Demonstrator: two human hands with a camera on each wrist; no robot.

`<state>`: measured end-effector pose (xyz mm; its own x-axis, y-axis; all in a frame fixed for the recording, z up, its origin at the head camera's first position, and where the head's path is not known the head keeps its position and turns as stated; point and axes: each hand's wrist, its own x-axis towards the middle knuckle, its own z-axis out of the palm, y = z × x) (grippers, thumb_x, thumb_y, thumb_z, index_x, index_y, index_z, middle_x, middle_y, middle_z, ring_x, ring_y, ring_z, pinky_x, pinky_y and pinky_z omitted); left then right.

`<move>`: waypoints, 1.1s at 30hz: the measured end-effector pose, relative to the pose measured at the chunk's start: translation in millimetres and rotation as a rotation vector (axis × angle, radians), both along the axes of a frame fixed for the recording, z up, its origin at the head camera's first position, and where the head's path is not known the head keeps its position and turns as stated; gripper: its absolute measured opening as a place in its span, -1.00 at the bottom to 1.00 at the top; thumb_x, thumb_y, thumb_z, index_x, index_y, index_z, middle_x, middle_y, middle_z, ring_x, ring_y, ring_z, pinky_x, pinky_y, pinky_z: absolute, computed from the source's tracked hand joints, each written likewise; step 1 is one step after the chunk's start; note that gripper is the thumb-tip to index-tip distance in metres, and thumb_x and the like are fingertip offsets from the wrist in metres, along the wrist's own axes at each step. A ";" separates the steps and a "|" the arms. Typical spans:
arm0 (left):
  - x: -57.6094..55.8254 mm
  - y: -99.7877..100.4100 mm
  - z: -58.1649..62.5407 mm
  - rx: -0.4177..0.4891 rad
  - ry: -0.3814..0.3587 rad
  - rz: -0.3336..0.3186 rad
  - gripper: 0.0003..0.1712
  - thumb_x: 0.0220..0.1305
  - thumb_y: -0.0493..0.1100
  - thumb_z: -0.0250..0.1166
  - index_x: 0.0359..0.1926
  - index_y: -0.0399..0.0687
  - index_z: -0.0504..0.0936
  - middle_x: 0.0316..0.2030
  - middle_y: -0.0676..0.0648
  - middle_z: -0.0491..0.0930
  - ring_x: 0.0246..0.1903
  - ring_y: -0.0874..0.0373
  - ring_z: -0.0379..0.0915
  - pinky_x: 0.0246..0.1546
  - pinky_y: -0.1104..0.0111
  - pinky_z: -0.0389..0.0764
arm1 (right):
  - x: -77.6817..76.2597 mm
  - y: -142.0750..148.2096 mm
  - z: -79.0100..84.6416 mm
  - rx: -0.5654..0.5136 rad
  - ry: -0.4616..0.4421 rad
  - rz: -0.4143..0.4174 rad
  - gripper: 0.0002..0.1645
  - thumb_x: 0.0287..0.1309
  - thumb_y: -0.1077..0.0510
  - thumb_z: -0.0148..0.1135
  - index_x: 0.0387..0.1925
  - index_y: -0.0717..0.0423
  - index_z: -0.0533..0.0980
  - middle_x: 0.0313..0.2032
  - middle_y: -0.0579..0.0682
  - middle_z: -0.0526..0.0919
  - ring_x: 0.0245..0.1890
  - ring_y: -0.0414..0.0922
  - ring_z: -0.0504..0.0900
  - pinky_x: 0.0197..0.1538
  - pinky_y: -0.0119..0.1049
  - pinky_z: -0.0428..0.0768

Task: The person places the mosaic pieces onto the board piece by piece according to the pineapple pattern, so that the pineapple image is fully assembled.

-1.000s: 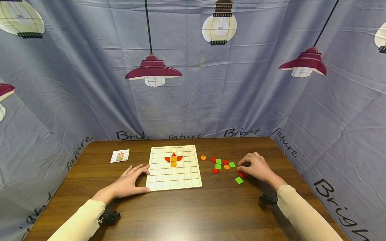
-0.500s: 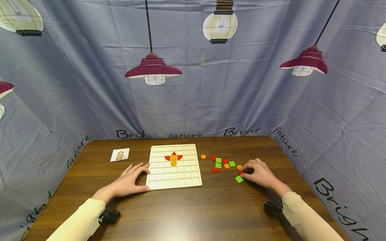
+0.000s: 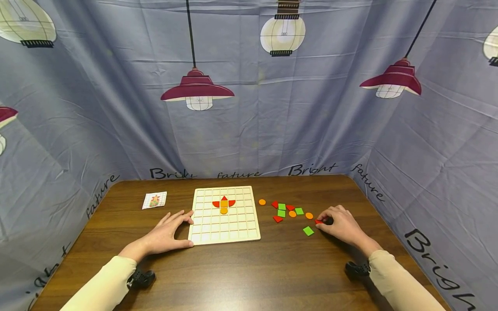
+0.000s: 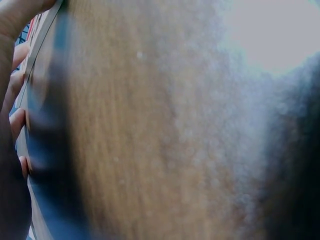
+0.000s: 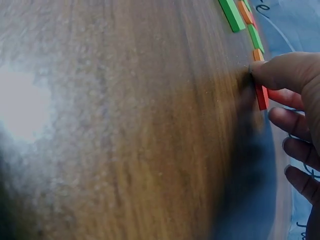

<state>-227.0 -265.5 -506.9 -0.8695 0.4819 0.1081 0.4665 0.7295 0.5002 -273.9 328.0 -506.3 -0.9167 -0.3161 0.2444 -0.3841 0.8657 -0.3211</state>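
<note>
At the left edge of a pale gridded board (image 3: pixel 210 224), my left hand (image 3: pixel 163 236) rests with thumb and fingers spread, touching the rim. Several pieces on the board form a figure: a red triangle (image 3: pixel 224 198), red quarter-round pieces (image 3: pixel 215 204) either side, an orange square (image 3: pixel 224 204) and an orange disc (image 3: pixel 223 211). Over on the right, my right hand (image 3: pixel 342 224) pinches a red piece (image 5: pixel 262 97) between thumb and fingers, low at the tabletop. Its full outline is partly covered by the fingers. A green square (image 3: pixel 308 231) and an orange disc (image 3: pixel 309 215) lie nearby.
Between board and right hand lie loose green squares (image 3: pixel 281 213), red pieces (image 3: pixel 278 219) and orange discs (image 3: pixel 262 202). A pattern card (image 3: pixel 154 200) lies at the back left of the wooden table (image 3: pixel 233 276). A printed curtain (image 3: pixel 241 138) encloses the back and sides.
My right hand has moved from beside the orange disc to the red piece and shifted it rightward, away from the green square. The left hand and board have stayed put.
</note>
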 end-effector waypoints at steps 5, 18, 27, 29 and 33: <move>0.6 0.1 0.0 0.010 -0.001 -0.001 -0.35 0.16 0.32 0.46 0.12 0.13 0.50 0.50 -0.15 0.27 0.50 -0.27 0.05 0.44 -0.31 -0.16 | 0.7 1.0 -0.7 -0.008 0.000 0.010 -0.79 0.06 -0.06 0.57 -0.31 -0.16 0.69 -0.34 -0.27 0.60 -0.19 -0.11 0.45 -0.11 -0.09 0.33; 1.0 -0.1 -0.6 0.012 -0.001 0.000 -0.34 0.16 0.32 0.46 0.12 0.12 0.50 0.50 -0.14 0.27 0.50 -0.28 0.05 0.44 -0.31 -0.17 | 2.9 0.5 -1.3 -0.008 0.006 0.021 -0.81 0.05 -0.04 0.58 -0.29 -0.18 0.72 -0.33 -0.29 0.60 -0.18 -0.11 0.45 -0.14 -0.11 0.34; 0.6 -0.2 -1.8 0.003 -0.006 0.003 -0.34 0.15 0.35 0.44 0.12 0.14 0.49 0.51 -0.13 0.26 0.50 -0.27 0.04 0.44 -0.31 -0.17 | 3.5 0.7 -2.6 -0.022 0.005 0.046 -0.76 0.07 -0.06 0.57 -0.21 -0.18 0.74 -0.29 -0.29 0.62 -0.19 -0.15 0.43 -0.14 -0.11 0.34; 0.6 0.0 -1.4 0.004 -0.008 0.003 -0.34 0.15 0.35 0.44 0.12 0.14 0.49 0.51 -0.13 0.26 0.50 -0.27 0.04 0.45 -0.31 -0.17 | 3.7 0.7 -2.5 -0.027 0.005 0.049 -0.77 0.07 -0.05 0.57 -0.20 -0.18 0.74 -0.29 -0.29 0.62 -0.19 -0.14 0.43 -0.14 -0.11 0.34; 0.4 0.5 -0.5 0.002 -0.012 0.004 -0.34 0.15 0.35 0.44 0.12 0.14 0.49 0.51 -0.13 0.26 0.51 -0.26 0.04 0.45 -0.30 -0.17 | 3.3 1.1 -2.8 -0.027 0.007 0.047 -0.78 0.08 -0.06 0.57 -0.22 -0.20 0.74 -0.30 -0.30 0.61 -0.19 -0.15 0.43 -0.14 -0.11 0.34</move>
<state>-226.6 -265.0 -507.4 -0.8729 0.4778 0.0986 0.4573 0.7307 0.5069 -270.6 329.0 -509.1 -0.8991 -0.3523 0.2597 -0.4267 0.8373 -0.3417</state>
